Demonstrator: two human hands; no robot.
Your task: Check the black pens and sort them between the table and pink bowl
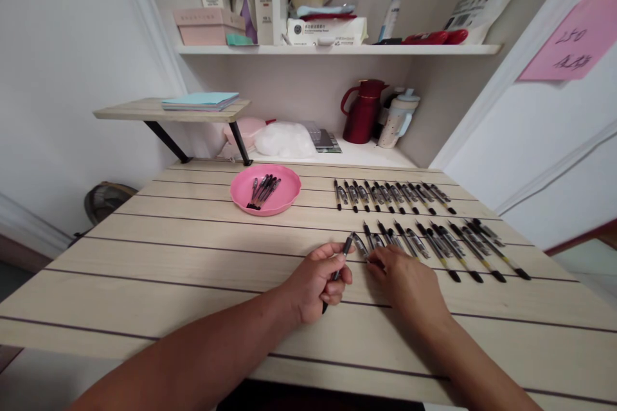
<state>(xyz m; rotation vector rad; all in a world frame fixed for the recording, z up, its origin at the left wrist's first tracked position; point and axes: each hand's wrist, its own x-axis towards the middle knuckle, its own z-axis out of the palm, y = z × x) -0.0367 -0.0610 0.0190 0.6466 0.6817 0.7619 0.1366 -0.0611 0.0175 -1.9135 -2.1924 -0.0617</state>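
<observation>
My left hand (pixel 321 279) is closed round a black pen (pixel 348 245), its end pointing up and away. Just to its right, a clear pen cap (pixel 360 246) lies slanted on the table. My right hand (pixel 405 276) reaches in with bent fingers, the tips at the near end of this cap. Beyond and beside the right hand runs a row of black pens (pixel 436 247) with caps between them, some partly hidden by its fingers. A second such row (pixel 395 198) lies farther back. Several capped pens (pixel 264 191) rest in a pink plate (pixel 289 202) at the back left.
The slatted wooden table (pixel 168 276) carries a small raised shelf (pixel 144 109) with coloured paper on it. Behind stand a red jug (pixel 364 112), a tumbler (pixel 398 119) and a white plastic bag (pixel 284 140). A pink note (pixel 571 38) hangs on the right.
</observation>
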